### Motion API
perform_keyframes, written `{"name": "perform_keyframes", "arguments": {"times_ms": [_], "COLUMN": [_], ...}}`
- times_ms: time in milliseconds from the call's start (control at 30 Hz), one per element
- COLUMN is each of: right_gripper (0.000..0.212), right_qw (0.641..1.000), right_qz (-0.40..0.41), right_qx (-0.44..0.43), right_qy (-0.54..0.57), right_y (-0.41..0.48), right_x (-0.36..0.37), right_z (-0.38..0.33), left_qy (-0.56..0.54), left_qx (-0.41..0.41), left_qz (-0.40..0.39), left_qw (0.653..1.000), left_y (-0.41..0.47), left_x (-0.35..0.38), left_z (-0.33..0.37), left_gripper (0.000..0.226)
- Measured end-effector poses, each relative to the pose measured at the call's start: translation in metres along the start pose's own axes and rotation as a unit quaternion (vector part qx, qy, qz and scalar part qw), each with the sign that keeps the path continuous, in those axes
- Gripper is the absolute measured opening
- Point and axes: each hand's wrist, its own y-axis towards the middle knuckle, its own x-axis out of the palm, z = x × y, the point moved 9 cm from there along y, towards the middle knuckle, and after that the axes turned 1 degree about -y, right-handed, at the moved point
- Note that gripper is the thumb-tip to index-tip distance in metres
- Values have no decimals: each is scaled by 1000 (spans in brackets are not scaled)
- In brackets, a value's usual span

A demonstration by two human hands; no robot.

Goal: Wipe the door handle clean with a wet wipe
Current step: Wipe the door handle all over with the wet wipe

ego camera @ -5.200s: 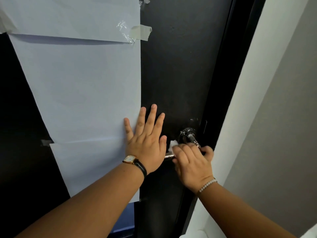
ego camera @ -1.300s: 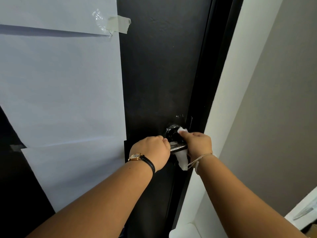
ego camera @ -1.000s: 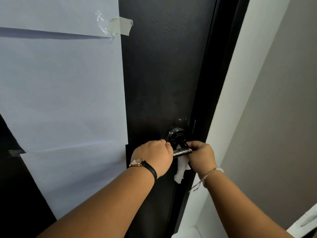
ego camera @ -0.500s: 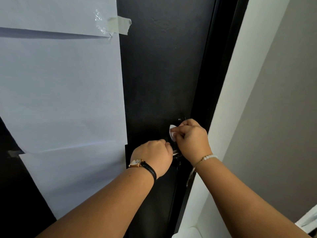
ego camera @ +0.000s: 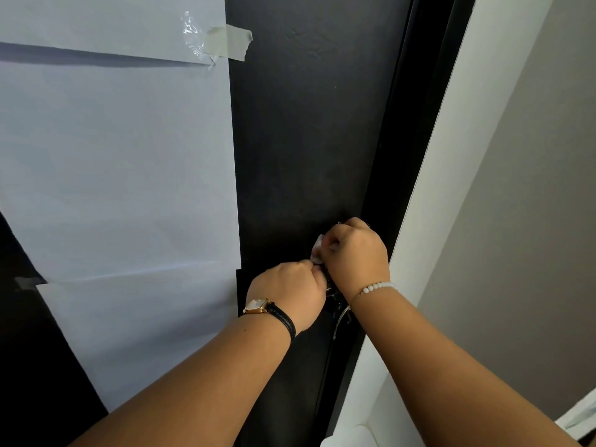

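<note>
The metal door handle on the black door is almost wholly hidden by both hands; only a small shiny part shows between the wrists. My right hand is closed on a white wet wipe and presses it against the round base of the handle. A corner of the wipe sticks out at the left of its fingers. My left hand, with a watch on the wrist, is closed in a fist around the lever, just below and left of my right hand.
Large white paper sheets are taped over the door's left part, with tape at the top. The dark door frame and a white wall edge run along the right. A grey wall fills the far right.
My left hand went from flat on the door to gripping the lever. My right hand moved the wipe from under the lever up to the handle's base, and has barely shifted in the last half second.
</note>
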Motion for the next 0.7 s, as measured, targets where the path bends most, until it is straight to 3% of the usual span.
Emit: {"name": "perform_keyframes", "arguments": {"times_ms": [167, 267, 433, 500, 633, 700], "right_gripper": [10, 11, 10, 10, 16, 16], "right_qw": [973, 978, 998, 997, 988, 986], "right_qz": [54, 49, 41, 52, 82, 88], "right_qx": [169, 146, -33, -26, 92, 102], "right_qy": [147, 137, 45, 46, 98, 97], "right_y": [-5, -4, -3, -4, -4, -5], "right_x": [-7, -7, -11, -12, -15, -16], "right_z": [36, 30, -5, -3, 18, 21], "left_qy": [10, 12, 15, 14, 13, 12], "left_qx": [5, 3, 0, 0, 0, -2], "left_qz": [4, 5, 9, 9, 11, 9], "left_qw": [1000, 1000, 1000, 1000, 1000, 1000], "left_y": [-1, 0, 0, -1, -1, -1], "left_x": [-2, -1, -2, -2, -3, -3], "left_z": [2, 2, 2, 2, 3, 3], "left_gripper": [38, 37, 36, 36, 37, 37]}}
